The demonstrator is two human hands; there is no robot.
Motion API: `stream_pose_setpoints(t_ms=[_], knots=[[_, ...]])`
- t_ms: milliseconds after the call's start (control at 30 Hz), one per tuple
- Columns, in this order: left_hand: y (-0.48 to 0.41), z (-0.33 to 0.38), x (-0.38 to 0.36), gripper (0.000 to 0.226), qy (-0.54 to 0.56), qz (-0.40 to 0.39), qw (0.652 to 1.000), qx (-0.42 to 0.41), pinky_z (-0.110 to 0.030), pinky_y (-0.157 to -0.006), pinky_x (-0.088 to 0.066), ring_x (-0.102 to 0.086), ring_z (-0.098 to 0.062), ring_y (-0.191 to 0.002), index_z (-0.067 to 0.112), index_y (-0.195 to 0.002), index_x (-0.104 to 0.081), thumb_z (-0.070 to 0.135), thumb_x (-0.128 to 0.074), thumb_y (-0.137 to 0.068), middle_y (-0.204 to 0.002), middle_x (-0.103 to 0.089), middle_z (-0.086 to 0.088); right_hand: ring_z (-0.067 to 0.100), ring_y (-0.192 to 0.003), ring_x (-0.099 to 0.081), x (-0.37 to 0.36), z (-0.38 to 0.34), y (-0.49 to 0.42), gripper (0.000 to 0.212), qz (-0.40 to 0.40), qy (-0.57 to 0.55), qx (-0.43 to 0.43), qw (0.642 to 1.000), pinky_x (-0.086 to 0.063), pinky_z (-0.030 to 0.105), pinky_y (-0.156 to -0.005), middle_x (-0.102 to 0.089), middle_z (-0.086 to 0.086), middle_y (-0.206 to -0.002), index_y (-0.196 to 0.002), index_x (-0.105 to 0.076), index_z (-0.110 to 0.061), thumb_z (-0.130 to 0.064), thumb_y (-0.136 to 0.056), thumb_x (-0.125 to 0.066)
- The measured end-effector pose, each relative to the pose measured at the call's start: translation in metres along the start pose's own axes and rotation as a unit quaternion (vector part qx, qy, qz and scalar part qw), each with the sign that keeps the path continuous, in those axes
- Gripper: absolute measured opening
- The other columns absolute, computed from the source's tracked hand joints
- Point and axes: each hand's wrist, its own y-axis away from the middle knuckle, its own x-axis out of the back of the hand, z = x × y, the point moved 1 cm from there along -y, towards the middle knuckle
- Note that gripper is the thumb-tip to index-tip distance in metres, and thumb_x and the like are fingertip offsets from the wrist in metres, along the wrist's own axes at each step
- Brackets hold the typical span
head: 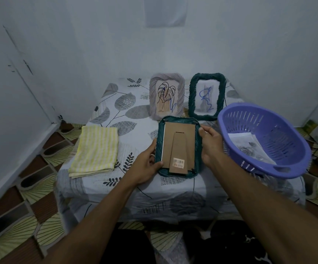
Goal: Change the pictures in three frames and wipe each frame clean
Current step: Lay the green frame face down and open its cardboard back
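Backing removal seems the step in hand: left hand (pixel 147 164) and right hand (pixel 210 144) each grip a side of the face-down teal frame (pixel 197 149), mid surface (pixel 135 189); next, its backing board (pixel 180 136) must lift out.

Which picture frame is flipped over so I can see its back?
The green frame held in the left hand and right hand: its brown cardboard back faces up. The grey frame and the other green frame stand behind it, showing drawings.
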Motion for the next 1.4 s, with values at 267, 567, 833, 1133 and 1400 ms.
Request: stream_pose_setpoints(t_ms=[267,567,833,1133,1400], knots=[[0.004,0.001,0.008,0.076,0.049,0.01,0.998,0.031,-0.047,-0.112,-0.034,-0.046,-0.024,-0.131,0.019,-0.153,-0.012,-0.002,-0.054,-0.093,-0.154,-0.032,0.002,0.015,-0.082,-0.067,0.004,0.0,0.01,0.037,-0.094,0.057,-0.006,0.994,-0.052,0.025,-0.061,-0.071,0.005,-0.105,-0.135,-0.054,-0.021,-0.009,-0.101,-0.046],[0.003,0.013,0.008,0.069,0.054,0.009,0.998,0.044,-0.017,-0.095,-0.046,-0.057,-0.003,-0.104,0.02,-0.152,-0.018,-0.003,-0.05,-0.095,-0.138,-0.047,0.006,0.018,-0.076,-0.063,0.014,-0.001,0.012,0.047,-0.121,0.076,-0.005,0.99,-0.053,0.03,-0.063,-0.073,0.005,-0.091,-0.14,-0.048,-0.023,-0.005,-0.098,-0.051],[0.0,0.031,-0.031,0.055,-0.334,0.093,0.916,-0.201,-0.039,-0.1,-0.036,-0.033,-0.022,-0.128,0.021,-0.126,-0.054,0.044,-0.066,-0.077,-0.14,-0.04,-0.003,0.027,-0.085,-0.064,0.02,-0.001,0.013,0.045,-0.137,0.106,0.014,0.985,-0.055,0.043,-0.08,-0.069,0.025,-0.102,-0.137,-0.053,-0.025,-0.007,-0.095,-0.056],[-0.014,0.03,-0.057,0.043,-0.361,0.092,0.906,-0.203,-0.037,-0.09,-0.039,-0.044,-0.024,-0.119,0.019,-0.102,-0.063,0.042,-0.073,-0.066,-0.124,-0.05,-0.003,0.028,-0.087,-0.065,0.025,-0.002,0.016,0.044,-0.145,0.103,0.009,0.984,-0.056,0.045,-0.081,-0.066,0.019,-0.095,-0.135,-0.053,-0.026,-0.006,-0.096,-0.054],[-0.014,0.027,-0.06,0.045,-0.331,0.121,0.914,-0.199,-0.028,-0.085,-0.026,-0.041,-0.022,-0.12,0.02,-0.104,-0.062,0.038,-0.072,-0.064,-0.124,-0.048,-0.003,0.029,-0.084,-0.065,0.021,0.001,0.01,0.039,-0.131,0.096,0.003,0.987,-0.056,0.047,-0.079,-0.069,0.017,-0.09,-0.129,-0.058,-0.023,-0.004,-0.095,-0.055]])
